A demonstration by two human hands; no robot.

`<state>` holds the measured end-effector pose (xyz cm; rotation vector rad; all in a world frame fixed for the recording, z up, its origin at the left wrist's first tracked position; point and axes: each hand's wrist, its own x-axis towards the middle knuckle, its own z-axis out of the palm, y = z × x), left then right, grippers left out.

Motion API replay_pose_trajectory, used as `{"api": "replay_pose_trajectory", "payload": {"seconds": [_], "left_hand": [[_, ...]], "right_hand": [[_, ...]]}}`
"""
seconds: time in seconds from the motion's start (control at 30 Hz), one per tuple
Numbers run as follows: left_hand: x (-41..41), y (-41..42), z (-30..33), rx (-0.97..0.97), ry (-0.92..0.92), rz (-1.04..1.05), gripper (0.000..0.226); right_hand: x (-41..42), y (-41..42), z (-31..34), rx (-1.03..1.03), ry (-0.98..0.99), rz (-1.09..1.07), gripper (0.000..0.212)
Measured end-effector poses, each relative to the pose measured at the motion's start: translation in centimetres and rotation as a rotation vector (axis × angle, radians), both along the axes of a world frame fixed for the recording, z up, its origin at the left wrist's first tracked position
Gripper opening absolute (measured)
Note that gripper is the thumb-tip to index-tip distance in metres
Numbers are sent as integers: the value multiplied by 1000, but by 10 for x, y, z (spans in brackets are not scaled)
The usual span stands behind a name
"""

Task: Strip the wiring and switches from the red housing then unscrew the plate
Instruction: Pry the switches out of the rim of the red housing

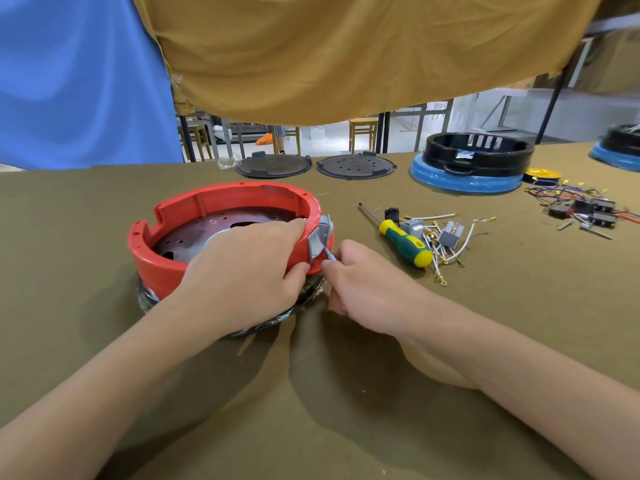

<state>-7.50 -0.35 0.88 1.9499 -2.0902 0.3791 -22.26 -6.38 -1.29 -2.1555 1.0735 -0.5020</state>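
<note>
We see the round red plastic housing (221,216) standing on the olive cloth-covered counter (346,393), left of centre, with a dark perforated metal plate (214,230) inside it. Our left hand (242,268) lies over the near right part of its rim, the fingers (298,225) curled inside and the thumb pressing the outer wall, so it grips the housing. On that wall a grey rocker switch (320,240) sits partly pulled out and tilted. Our right hand (363,289) is just beside it, thumb and forefinger pinched narrow on a small grey part (329,254) at the switch's lower edge; what that part is we cannot tell. To the right lie a green-and-yellow-handled screwdriver (405,242) and loose white wires with grey switches (446,237). Farther back stand two dark round plates (356,166) and a black housing on a blue base (474,164).
</note>
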Motion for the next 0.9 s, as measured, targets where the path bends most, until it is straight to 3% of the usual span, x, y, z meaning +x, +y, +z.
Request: {"api": "replay_pose_trajectory", "payload": {"seconds": [0.17, 0.33, 0.53, 0.67, 0.77, 0.9], "left_hand": [[0, 2, 2, 28, 6, 2, 29], [1, 2, 3, 37, 22, 3, 33], [1, 2, 0, 5, 11, 0, 31], [0, 0, 1, 13, 11, -8, 30], [0, 0, 1, 16, 3, -10, 32], [0, -1, 2, 39, 13, -8, 31]], "right_hand": [[-13, -9, 14, 398, -244, -14, 29], [-22, -14, 19, 485, -273, 39, 19], [-1, 0, -5, 260, -230, -149, 17], [9, 6, -15, 145, -219, -173, 15], [9, 4, -12, 7, -100, -159, 15], [8, -2, -10, 71, -141, -193, 14]]}}
